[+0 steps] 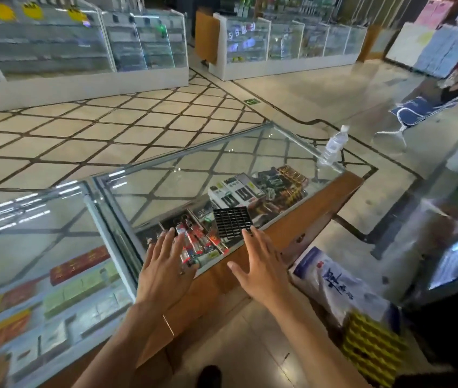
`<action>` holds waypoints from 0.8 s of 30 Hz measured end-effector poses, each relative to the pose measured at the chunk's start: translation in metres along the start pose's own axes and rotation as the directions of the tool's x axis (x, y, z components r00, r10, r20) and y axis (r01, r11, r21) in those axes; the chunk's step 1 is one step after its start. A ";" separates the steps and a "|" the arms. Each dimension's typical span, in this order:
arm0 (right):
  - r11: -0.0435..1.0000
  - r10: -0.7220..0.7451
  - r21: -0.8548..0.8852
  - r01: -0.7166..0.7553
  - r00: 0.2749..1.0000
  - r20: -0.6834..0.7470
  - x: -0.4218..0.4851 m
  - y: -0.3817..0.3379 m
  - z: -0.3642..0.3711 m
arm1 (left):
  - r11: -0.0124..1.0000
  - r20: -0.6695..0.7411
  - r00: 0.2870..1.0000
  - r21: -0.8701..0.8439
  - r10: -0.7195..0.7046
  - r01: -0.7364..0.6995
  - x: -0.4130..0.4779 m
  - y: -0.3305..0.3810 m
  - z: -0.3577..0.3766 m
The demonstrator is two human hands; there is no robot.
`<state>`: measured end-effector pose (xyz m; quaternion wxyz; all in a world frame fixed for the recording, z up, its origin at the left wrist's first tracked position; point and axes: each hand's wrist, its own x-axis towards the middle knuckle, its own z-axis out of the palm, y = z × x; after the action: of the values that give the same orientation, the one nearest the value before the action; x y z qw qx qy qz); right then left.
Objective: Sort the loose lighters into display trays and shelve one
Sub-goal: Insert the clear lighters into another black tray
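Fingers spread flat, holding nothing: left hand (163, 264) and right hand (261, 264). Loose lighters (197, 242) lie heaped at the glass counter's (194, 175) near edge, with an empty black tray (232, 221) just beside them. Risk: a careless sweep could knock lighters off that edge, and the tray may skid on the glass.

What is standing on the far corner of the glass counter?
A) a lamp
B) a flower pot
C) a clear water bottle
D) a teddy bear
C: a clear water bottle with a white cap stands upright at the far right corner of the glass counter.
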<state>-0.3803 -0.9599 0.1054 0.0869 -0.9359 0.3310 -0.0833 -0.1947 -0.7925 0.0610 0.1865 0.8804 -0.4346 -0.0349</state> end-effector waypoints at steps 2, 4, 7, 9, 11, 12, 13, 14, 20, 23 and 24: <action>1.000 -0.029 0.004 0.029 0.999 0.033 0.019 0.013 0.007 | 0.999 0.024 0.999 -0.018 -0.041 0.041 0.012 0.007 0.014; 0.998 -0.055 0.010 0.055 0.997 0.050 0.038 0.025 0.014 | 0.997 0.040 0.997 -0.029 -0.065 0.066 0.026 0.013 0.023; 0.995 -0.104 0.012 0.103 0.991 0.082 0.058 0.041 0.026 | 0.993 0.058 0.992 -0.021 -0.116 0.117 0.035 0.020 0.034; 0.991 -0.136 0.012 0.135 0.986 0.098 0.069 0.049 0.034 | 0.989 0.055 0.988 -0.008 -0.147 0.148 0.038 0.023 0.041; 0.986 -0.168 0.017 0.168 0.978 0.124 0.082 0.057 0.041 | 0.982 0.061 0.980 -0.007 -0.190 0.190 0.041 0.025 0.048; 0.983 -0.185 0.021 0.184 0.973 0.140 0.089 0.061 0.044 | 0.977 0.053 0.976 0.005 -0.212 0.212 0.041 0.028 0.051; 0.979 -0.204 0.025 0.203 0.967 0.154 0.095 0.065 0.047 | 0.972 0.042 0.971 0.022 -0.235 0.234 0.042 0.032 0.055; 0.974 -0.225 0.032 0.223 0.960 0.168 0.101 0.068 0.050 | 0.966 0.035 0.965 0.037 -0.258 0.257 0.042 0.037 0.059; 0.933 -0.360 0.074 0.353 0.908 0.216 0.133 0.087 0.068 | 0.908 0.019 0.911 0.092 -0.412 0.408 0.058 0.058 0.076; 0.915 -0.404 0.082 0.396 0.887 0.222 0.150 0.098 0.076 | 0.874 0.038 0.878 0.125 -0.477 0.469 0.072 0.068 0.087; 0.909 -0.417 0.086 0.408 0.881 0.224 0.154 0.103 0.079 | 0.870 0.035 0.874 0.129 -0.484 0.476 0.076 0.071 0.090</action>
<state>-0.3076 -1.1278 0.0216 0.1233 -0.9862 0.1100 0.0065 -0.2208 -0.9180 0.0108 0.1061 0.9684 -0.2094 -0.0839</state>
